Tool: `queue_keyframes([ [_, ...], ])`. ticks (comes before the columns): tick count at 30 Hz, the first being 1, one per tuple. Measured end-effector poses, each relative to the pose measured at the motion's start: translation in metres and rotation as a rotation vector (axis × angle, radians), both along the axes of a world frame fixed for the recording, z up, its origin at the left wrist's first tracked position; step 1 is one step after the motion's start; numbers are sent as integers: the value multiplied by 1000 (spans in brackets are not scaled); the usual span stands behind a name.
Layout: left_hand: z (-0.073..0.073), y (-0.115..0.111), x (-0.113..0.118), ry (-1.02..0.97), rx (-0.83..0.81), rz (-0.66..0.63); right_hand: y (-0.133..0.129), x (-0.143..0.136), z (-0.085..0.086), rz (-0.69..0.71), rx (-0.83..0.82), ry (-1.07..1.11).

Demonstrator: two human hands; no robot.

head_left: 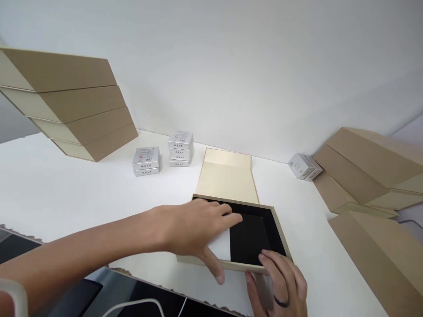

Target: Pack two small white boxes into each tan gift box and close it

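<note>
The right hand [286, 281] is closest, with its thumb outside the front edge of an open box [238, 266] and its fingers bent over the top, so it seems to pinch that edge. A dark ring [281, 303] is on one finger. The left hand [194, 222] is over the left part of the box, fingers a bit spread, thumb out past the front edge; I cannot tell if it grips anything. Under it, a flat white piece [222, 247] lies inside, next to a black part [247, 235]. The job looks partly done: the white piece is in the box, but the lid [228, 176] lies open behind it and is not shut yet. The box sits on a white worktop [307, 220]. Big tan boxes [370, 163] crowd the right side, with two silver boxes [301, 166] touching them. To the left, past the hands, are a pile of two small boxes [146, 160], a pile of three [180, 149] and a tall tan stack [82, 101]. A plain pale wall [247, 66] stands at the back.
</note>
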State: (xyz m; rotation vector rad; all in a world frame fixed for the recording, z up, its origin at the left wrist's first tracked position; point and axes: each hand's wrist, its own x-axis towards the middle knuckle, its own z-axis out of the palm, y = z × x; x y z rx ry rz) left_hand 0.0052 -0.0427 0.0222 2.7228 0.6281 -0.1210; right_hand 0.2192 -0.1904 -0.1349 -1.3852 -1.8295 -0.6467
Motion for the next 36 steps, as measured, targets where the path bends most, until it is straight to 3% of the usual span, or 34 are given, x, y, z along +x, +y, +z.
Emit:
queue_keyframes([
  [2,-10,13,-22,-232,15,190,0,-1,1,3,-1,-2],
  [5,-30,54,-65,-510,323,788,-2,-4,2,-12,-29,36],
  [6,-36,71,-81,-528,441,992,-2,-5,3,-20,-41,50],
  [8,-48,102,-108,-451,458,1271,-3,-7,3,-32,-53,66],
  [11,-59,130,-131,-264,312,1389,-2,-9,3,-38,-41,75],
  [15,-68,134,-128,-173,372,1447,0,-9,3,-37,-2,70],
  [19,-67,127,-136,-425,235,1500,0,-8,2,-14,-19,75],
  [23,-41,121,-164,-684,136,1577,0,-2,-2,8,-17,51],
  [25,-19,114,-167,-806,113,1554,1,1,-3,22,-5,20],
  [27,5,100,-152,-895,62,1388,2,2,-3,21,3,17],
  [28,17,89,-137,-909,13,1246,2,1,-2,19,6,19],
  [29,27,76,-118,-893,-15,1110,2,0,-1,18,6,25],
  [32,48,33,-48,-595,-55,751,1,-5,3,1,-2,106],
  [36,52,-6,39,-271,-54,324,-3,-7,5,-51,76,299],
])
